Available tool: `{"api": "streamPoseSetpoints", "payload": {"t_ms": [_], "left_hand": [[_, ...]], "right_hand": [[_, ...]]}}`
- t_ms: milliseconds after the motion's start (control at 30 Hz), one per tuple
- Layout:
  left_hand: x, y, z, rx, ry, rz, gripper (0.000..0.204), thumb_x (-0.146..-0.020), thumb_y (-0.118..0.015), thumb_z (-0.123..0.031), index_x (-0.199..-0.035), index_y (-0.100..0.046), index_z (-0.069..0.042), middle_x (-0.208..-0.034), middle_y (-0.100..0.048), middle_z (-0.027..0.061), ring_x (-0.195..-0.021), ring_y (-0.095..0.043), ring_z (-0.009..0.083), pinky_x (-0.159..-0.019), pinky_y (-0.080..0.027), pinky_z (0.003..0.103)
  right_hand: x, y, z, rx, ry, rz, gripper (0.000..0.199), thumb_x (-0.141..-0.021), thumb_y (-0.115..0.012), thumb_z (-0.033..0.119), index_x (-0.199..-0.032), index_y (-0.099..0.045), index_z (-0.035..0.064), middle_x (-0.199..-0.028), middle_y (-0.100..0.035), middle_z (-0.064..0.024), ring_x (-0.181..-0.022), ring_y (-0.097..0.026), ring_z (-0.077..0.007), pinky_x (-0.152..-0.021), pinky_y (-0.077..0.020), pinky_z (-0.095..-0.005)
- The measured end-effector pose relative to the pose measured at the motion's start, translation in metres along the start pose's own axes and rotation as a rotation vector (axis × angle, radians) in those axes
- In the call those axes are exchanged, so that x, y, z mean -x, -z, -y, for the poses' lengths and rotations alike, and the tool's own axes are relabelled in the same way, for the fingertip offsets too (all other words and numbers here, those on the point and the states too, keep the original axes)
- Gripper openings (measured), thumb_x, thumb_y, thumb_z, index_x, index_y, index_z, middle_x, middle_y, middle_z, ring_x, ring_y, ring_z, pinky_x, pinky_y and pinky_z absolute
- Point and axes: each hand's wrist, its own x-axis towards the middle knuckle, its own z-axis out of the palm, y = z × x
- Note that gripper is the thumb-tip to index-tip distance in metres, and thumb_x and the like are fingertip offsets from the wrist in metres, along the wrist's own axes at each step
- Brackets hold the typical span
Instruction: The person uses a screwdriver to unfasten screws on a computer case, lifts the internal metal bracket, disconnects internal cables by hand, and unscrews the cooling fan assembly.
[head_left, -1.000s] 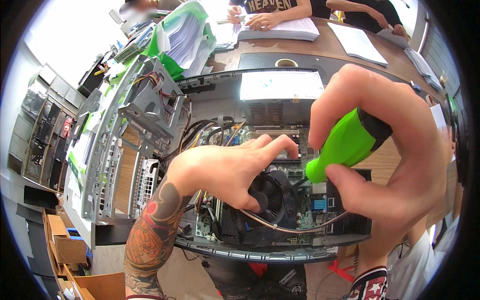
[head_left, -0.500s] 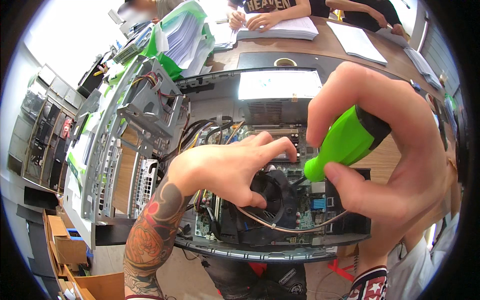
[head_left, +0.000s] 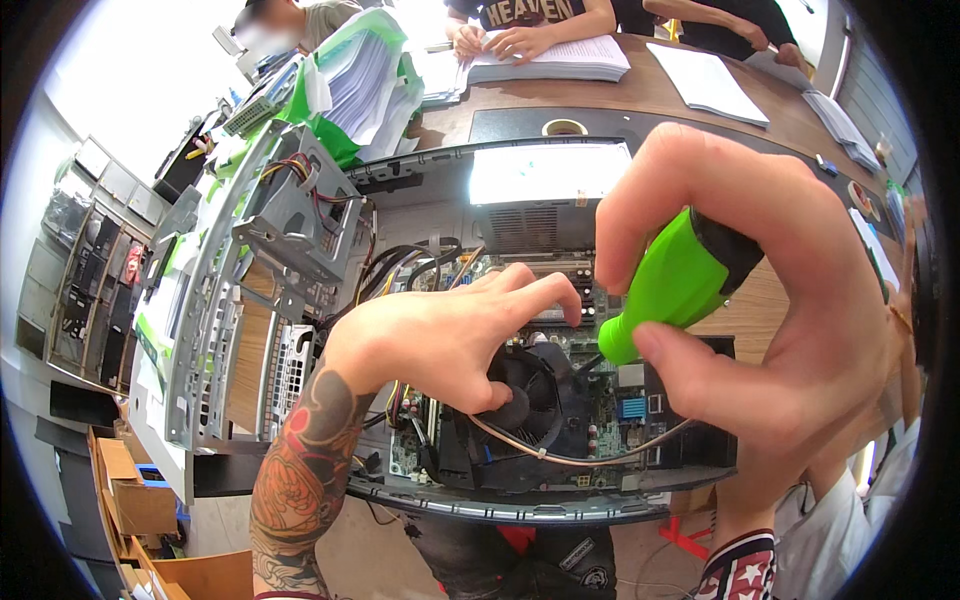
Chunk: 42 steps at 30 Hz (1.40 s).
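Note:
An opened computer case [head_left: 520, 506] lies flat in front of me, with its circuit board [head_left: 607, 465] showing. My right hand [head_left: 815, 310] grips a screwdriver [head_left: 672, 275] by its green and black handle. The tool tilts down to the left, and its dark shaft reaches the corner of the black cooling fan [head_left: 538, 405]; the tip itself is hard to make out. Across the board stretches my left hand [head_left: 430, 335], fingers apart and curved, the thumb at the fan's hub. A thin cable [head_left: 590, 459] loops along the fan's near side.
The power supply [head_left: 535, 226] sits at the case's far side, a metal drive cage [head_left: 300, 225] at its left. Beyond are a tape roll [head_left: 564, 128], a paper stack [head_left: 555, 62] under another person's hands, and green-wrapped papers [head_left: 365, 85]. Cardboard boxes [head_left: 140, 500] stand lower left.
The whole view has shifted slightly, moving the case and both hands a little left in the picture. My grip on the screwdriver and the left hand's pose look nearly the same.

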Motion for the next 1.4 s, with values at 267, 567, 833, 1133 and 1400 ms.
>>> {"api": "streamPoseSetpoints", "payload": {"t_ms": [267,567,833,1133,1400], "left_hand": [[-0.001,-0.004,0.005,-0.044,-0.112,-0.019,0.073,-0.070,-0.071,-0.010,-0.135,-0.039,-0.013,-0.119,-0.048,0.0184,-0.118,-0.051,0.0399,-0.098,-0.047,0.044],[-0.001,-0.001,0.001,-0.008,-0.023,0.060,0.071,-0.071,-0.071,-0.012,-0.135,-0.039,-0.013,-0.118,-0.048,0.0184,-0.119,-0.049,0.0391,-0.100,-0.045,0.046],[-0.005,-0.002,0.007,0.010,-0.052,0.001,0.070,-0.071,-0.072,-0.012,-0.133,-0.040,-0.013,-0.119,-0.048,0.0186,-0.119,-0.049,0.0401,-0.100,-0.044,0.046],[-0.005,-0.008,0.006,-0.024,-0.095,-0.021,0.069,-0.070,-0.071,-0.010,-0.133,-0.043,-0.015,-0.123,-0.046,0.0172,-0.122,-0.048,0.0389,-0.099,-0.043,0.048],[0.002,-0.001,0.003,-0.036,-0.025,0.012,0.070,-0.069,-0.071,-0.010,-0.133,-0.043,-0.016,-0.124,-0.046,0.0176,-0.121,-0.048,0.0396,-0.100,-0.043,0.047]], "right_hand": [[0.000,0.007,-0.004,0.028,-0.062,0.074,0.029,-0.058,-0.060,0.000,-0.087,-0.058,0.0006,-0.079,-0.059,-0.0073,-0.068,-0.058,-0.0151,-0.062,-0.0433,-0.0262],[0.001,0.008,0.004,0.061,-0.096,0.047,0.030,-0.057,-0.059,-0.001,-0.087,-0.059,0.0003,-0.079,-0.059,-0.0074,-0.069,-0.058,-0.0151,-0.063,-0.0437,-0.0262],[0.003,0.000,0.000,-0.008,-0.005,-0.061,0.029,-0.057,-0.060,-0.003,-0.086,-0.059,0.0003,-0.079,-0.059,-0.0071,-0.070,-0.058,-0.0154,-0.063,-0.0440,-0.0263],[0.001,0.000,0.003,0.046,-0.076,-0.053,0.028,-0.057,-0.059,-0.004,-0.085,-0.059,-0.0004,-0.076,-0.059,-0.0068,-0.067,-0.057,-0.0143,-0.062,-0.0430,-0.0254],[-0.003,-0.004,0.007,0.071,-0.025,-0.048,0.027,-0.059,-0.059,-0.004,-0.086,-0.058,-0.0006,-0.077,-0.058,-0.0068,-0.067,-0.056,-0.0142,-0.061,-0.0425,-0.0254]]}}
